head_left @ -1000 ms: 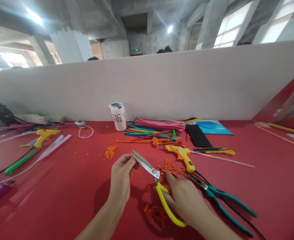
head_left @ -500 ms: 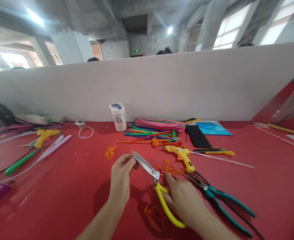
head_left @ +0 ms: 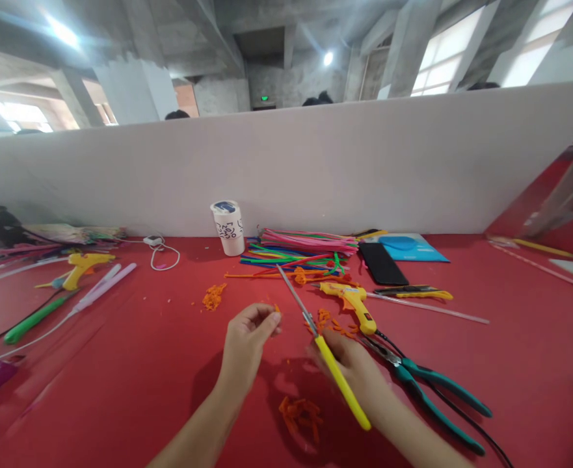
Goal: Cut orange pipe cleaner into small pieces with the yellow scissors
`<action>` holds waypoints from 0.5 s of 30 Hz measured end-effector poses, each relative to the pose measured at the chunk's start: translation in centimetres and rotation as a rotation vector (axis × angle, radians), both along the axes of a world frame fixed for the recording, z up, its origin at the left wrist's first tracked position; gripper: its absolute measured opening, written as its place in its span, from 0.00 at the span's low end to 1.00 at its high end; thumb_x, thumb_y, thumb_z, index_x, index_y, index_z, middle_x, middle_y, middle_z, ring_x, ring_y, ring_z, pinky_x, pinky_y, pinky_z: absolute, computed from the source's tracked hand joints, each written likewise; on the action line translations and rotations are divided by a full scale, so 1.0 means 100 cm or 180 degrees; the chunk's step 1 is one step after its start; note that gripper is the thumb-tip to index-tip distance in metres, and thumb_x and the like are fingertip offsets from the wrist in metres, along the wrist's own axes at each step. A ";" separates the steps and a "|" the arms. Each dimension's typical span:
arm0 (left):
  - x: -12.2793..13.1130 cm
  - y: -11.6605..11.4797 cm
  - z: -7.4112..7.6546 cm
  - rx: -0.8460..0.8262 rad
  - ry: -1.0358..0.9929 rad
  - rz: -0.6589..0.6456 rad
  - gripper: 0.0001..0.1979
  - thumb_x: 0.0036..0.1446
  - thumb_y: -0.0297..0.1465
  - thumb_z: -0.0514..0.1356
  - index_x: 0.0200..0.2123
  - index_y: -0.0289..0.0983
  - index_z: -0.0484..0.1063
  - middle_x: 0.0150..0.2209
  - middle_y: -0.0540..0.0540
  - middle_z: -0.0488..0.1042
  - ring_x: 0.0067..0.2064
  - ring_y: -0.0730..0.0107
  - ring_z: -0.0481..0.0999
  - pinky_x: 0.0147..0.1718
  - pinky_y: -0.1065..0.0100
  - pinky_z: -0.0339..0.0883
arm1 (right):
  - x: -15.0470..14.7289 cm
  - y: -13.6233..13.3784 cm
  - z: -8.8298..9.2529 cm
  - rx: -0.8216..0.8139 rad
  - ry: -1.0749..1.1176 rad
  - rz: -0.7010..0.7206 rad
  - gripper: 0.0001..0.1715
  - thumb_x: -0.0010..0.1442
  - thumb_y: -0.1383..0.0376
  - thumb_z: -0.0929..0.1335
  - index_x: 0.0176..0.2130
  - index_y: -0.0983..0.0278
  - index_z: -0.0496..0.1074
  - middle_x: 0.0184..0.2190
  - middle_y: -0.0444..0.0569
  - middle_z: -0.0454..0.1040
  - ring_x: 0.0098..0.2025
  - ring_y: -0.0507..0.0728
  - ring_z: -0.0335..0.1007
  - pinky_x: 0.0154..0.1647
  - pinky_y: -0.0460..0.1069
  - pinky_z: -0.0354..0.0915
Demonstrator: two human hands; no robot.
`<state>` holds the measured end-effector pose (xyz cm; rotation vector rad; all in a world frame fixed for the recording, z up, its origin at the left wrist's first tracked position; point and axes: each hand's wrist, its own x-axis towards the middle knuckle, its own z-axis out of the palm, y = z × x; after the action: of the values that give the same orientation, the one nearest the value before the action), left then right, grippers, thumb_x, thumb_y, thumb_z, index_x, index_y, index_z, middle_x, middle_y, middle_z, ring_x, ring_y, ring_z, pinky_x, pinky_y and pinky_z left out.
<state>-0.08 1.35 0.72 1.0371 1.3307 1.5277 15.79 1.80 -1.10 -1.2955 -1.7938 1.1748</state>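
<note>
My right hand (head_left: 357, 377) grips the yellow handles of a pair of scissors (head_left: 322, 344), lifted off the red table (head_left: 120, 364) with the steel blades pointing up and away, seen edge-on. My left hand (head_left: 247, 341) is beside the blades, fingers pinched on a tiny orange piece. A small heap of orange cuttings (head_left: 300, 416) lies below between my two hands. More orange bits (head_left: 332, 322) are scattered just beyond the scissors.
A yellow glue gun (head_left: 354, 302) and green-handled pliers (head_left: 427, 390) lie right of my right hand. Coloured pipe cleaners (head_left: 306, 250), a white cup (head_left: 230, 227), a black phone (head_left: 380, 263) and a utility knife (head_left: 413, 294) sit further back. Another glue gun (head_left: 81, 268) lies left.
My right hand has lifted the scissors from lying flat and turned them edge-on, blades swinging rightward and up. My left hand has moved slightly right, still pinched.
</note>
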 end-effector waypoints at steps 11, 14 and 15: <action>0.022 -0.015 -0.001 0.0131 0.1828 -0.1032 0.05 0.43 0.24 0.54 0.19 0.36 0.66 0.20 0.51 0.67 0.24 0.73 0.66 0.27 0.72 0.60 | 0.003 -0.002 0.016 -0.0687 0.0948 -0.0058 0.10 0.44 0.62 0.66 0.23 0.62 0.58 0.09 0.32 0.53 0.09 0.44 0.46 0.10 0.41 0.44; 0.023 -0.016 -0.001 0.0002 0.1635 -0.1177 0.04 0.43 0.24 0.54 0.19 0.36 0.66 0.20 0.51 0.66 0.25 0.73 0.65 0.27 0.72 0.60 | 0.002 -0.002 0.014 -0.0633 0.0969 -0.0124 0.12 0.43 0.63 0.66 0.20 0.62 0.55 0.08 0.32 0.53 0.10 0.44 0.47 0.11 0.41 0.45; 0.022 -0.016 -0.001 -0.0035 0.1551 -0.1222 0.05 0.42 0.24 0.54 0.19 0.36 0.66 0.20 0.52 0.65 0.24 0.74 0.64 0.26 0.73 0.59 | 0.002 -0.002 0.013 -0.0622 0.0984 -0.0158 0.12 0.44 0.63 0.66 0.21 0.62 0.56 0.08 0.32 0.53 0.09 0.44 0.47 0.10 0.41 0.46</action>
<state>2.17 -0.22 0.59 1.6218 1.3504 1.0141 15.94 1.63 0.21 -1.1810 -1.4460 1.4630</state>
